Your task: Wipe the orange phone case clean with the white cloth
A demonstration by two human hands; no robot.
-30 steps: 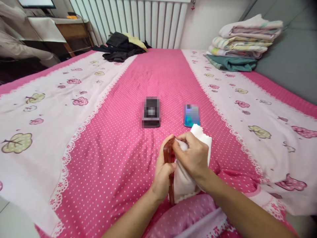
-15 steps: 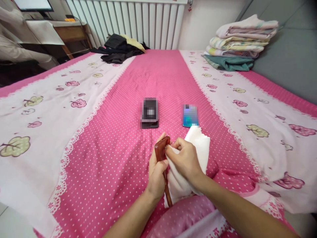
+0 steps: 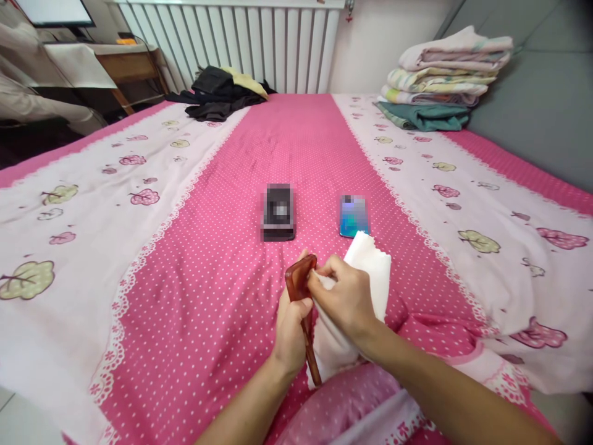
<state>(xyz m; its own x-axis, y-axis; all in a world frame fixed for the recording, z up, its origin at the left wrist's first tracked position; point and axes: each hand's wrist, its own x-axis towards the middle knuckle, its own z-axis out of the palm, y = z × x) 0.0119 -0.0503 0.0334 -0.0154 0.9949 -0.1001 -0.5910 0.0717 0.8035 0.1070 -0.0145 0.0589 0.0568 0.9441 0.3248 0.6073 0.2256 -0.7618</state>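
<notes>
My left hand [image 3: 290,334] is closed around a pair of reddish-brown sunglasses [image 3: 300,276], its thumb near the lower edge of a lens. One temple arm of the glasses hangs down toward my lap. A white cloth [image 3: 378,275] is pinched in my right hand [image 3: 345,296], whose fingertips press it against the right side of that lens. The cloth spreads behind the hand and drapes down under the wrist. My fingers hide the rest of the glasses.
Ahead on the pink dotted bedspread [image 3: 222,247] lie a blurred black case-like object [image 3: 278,213] and a blue phone [image 3: 354,217]. Dark clothes [image 3: 215,93] are heaped at the far left, and folded bedding [image 3: 440,80] is stacked far right. A person's light-clothed leg [image 3: 46,108] shows at left.
The sunglasses have turned slightly, so more of the lens face shows. Both hands keep their grip. The whole view has shifted a little.
</notes>
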